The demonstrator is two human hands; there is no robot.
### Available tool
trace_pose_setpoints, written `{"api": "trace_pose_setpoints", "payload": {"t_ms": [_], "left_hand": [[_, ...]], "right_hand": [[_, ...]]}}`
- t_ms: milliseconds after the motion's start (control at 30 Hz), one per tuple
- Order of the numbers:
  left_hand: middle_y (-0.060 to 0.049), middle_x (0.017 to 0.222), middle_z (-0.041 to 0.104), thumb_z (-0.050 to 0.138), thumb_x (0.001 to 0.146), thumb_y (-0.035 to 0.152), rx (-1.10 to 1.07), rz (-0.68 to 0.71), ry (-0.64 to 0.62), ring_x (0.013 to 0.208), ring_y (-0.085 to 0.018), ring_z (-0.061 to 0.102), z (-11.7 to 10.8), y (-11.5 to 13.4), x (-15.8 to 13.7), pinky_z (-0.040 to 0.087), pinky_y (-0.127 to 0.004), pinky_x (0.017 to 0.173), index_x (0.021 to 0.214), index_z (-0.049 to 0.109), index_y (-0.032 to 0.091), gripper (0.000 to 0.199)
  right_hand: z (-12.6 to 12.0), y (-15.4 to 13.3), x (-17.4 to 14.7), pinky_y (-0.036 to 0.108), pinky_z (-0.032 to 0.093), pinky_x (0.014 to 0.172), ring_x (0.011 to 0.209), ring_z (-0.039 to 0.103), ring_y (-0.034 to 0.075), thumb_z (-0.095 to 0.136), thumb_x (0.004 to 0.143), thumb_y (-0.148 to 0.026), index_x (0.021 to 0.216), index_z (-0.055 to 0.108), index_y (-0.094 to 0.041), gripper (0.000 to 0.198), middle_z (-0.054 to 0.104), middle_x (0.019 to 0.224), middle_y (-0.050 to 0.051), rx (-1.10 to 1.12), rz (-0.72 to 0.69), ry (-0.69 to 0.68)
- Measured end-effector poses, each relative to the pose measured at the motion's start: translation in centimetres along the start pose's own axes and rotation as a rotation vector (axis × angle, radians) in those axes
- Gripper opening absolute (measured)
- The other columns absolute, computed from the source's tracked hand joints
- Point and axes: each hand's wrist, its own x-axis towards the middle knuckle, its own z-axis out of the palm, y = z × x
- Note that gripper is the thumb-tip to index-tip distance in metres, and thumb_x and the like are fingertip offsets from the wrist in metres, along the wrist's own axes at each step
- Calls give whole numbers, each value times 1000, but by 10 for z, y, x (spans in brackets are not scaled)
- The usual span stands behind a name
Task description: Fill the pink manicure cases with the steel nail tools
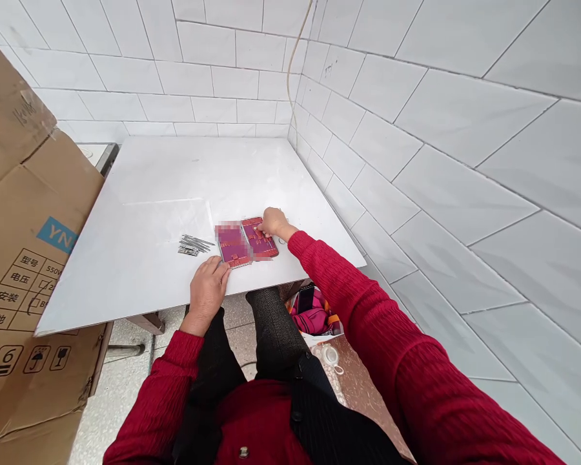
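On the white tabletop lies a flat red-and-purple folder-like piece made of two panels side by side, partly blurred out. My left hand has its fingers closed at the near left corner of the left panel. Over the right panel, my right hand is bent down with thumb and fingers pinched together at its upper part. Whatever sits between those fingertips is too small to make out. To the left of the panels is a small pile of thin dark grey strips.
A big cardboard box stands along the table's left side. White tiled walls close in the back and right. Under the table's right part a pink bag holds a dark phone-like object. A thin cable hangs in the corner.
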Motion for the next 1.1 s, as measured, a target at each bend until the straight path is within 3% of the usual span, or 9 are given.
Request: {"api": "trace_pose_setpoints", "payload": {"t_ms": [133,333,567,733,900,1033,1100], "left_hand": [[-14,121,70,43,108,33,20,11,8,110,-29,65,0,1,0,54,-45,97,109,73,19,33],[-13,121,71,44,107,32,31,9,14,110,-30,65,0,0,0,54,-45,97,109,73,20,31],[-13,123,71,45,107,32,41,23,55,114,-29,65,4,-2,-2,53,-45,100,110,72,20,30],[-13,122,71,45,108,35,45,42,78,115,-29,65,5,-4,-2,53,-44,100,110,72,20,30],[-13,122,71,45,108,36,47,39,67,116,-29,65,4,-3,-1,53,-44,101,110,71,21,30],[-14,122,71,44,108,36,37,37,57,116,-30,65,3,-3,-1,53,-45,101,110,72,20,31],[-14,123,70,45,107,36,26,28,50,116,-30,65,3,-3,-1,53,-46,101,110,72,21,31]], "right_hand": [[-4,-4,2,26,57,61,56,66,17,70,89,-11,74,70,-11,15,65,56,5,165,45,15],[-22,-7,14,24,56,62,54,62,15,67,86,-7,69,68,-13,17,65,56,4,234,11,84],[-43,16,33,27,55,70,66,66,18,69,84,-13,77,72,-12,8,68,61,6,21,65,149],[-39,26,29,28,55,68,66,68,19,67,85,-12,80,73,-13,8,71,65,6,-15,93,102],[-32,18,8,28,53,69,72,71,20,65,87,-11,83,74,-14,11,74,73,8,-83,-2,183],[-22,8,-5,27,53,68,72,71,19,66,90,-13,82,75,-15,11,75,75,8,-108,-60,27],[-16,3,-7,28,55,70,76,73,21,70,89,-14,88,75,-15,6,77,82,10,-158,-62,21]]}}
